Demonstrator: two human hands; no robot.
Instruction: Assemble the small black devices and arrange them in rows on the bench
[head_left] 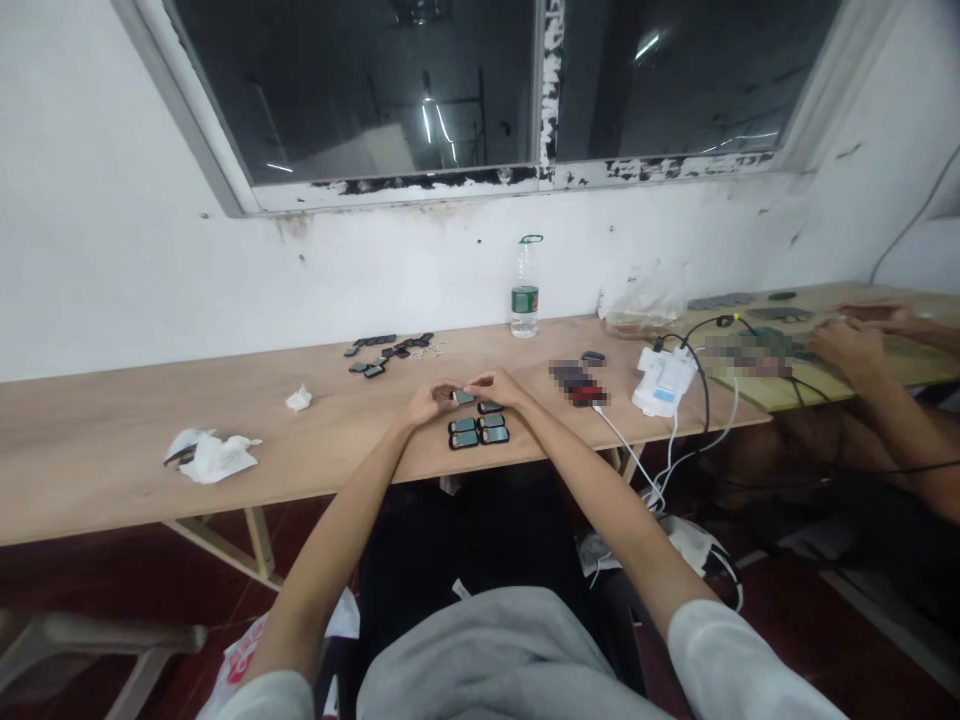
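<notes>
My left hand and my right hand meet over the wooden table, both pinched on one small dark screen part held between their fingertips. Just below them several similar small screen parts lie in neat rows near the table's front edge. More dark parts are scattered further back to the left.
A plastic water bottle stands by the wall. Crumpled white tissues lie at left, a smaller one nearer. A white charger box with cables sits at right. Another person's hands work at the far right.
</notes>
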